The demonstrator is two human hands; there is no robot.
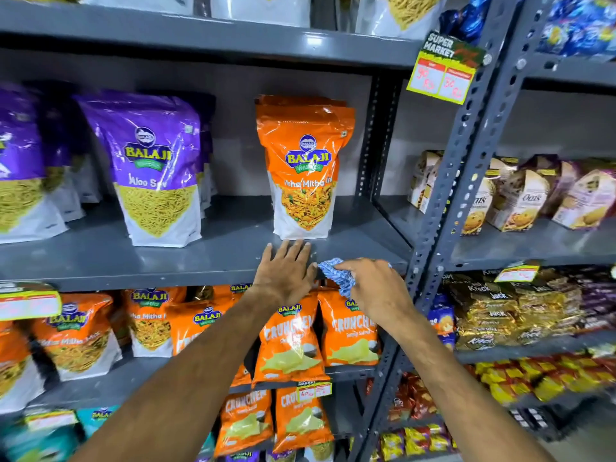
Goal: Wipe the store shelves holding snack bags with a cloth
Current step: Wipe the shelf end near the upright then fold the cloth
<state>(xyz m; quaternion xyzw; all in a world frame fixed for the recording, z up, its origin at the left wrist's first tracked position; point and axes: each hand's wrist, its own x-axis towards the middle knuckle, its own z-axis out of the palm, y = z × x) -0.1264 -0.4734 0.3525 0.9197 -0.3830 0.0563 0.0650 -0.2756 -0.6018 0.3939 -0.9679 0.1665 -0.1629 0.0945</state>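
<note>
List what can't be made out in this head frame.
- Right hand: fingers curled under, so the grip on the cloth is hidden.
- Price tag: handwriting too blurred to read.
- Purple bags: cut off by the left edge.
- Shelf behind the orange bag: hidden by it.

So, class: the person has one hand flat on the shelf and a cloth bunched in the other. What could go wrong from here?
1. The left hand rests right in front of the upright orange bag; a push forward could tip it over.
2. The right hand holds the blue cloth at the shelf edge; a wide sweep might catch that bag's base.
3. A slip off the edge could knock the chip packets hanging just below.
</note>
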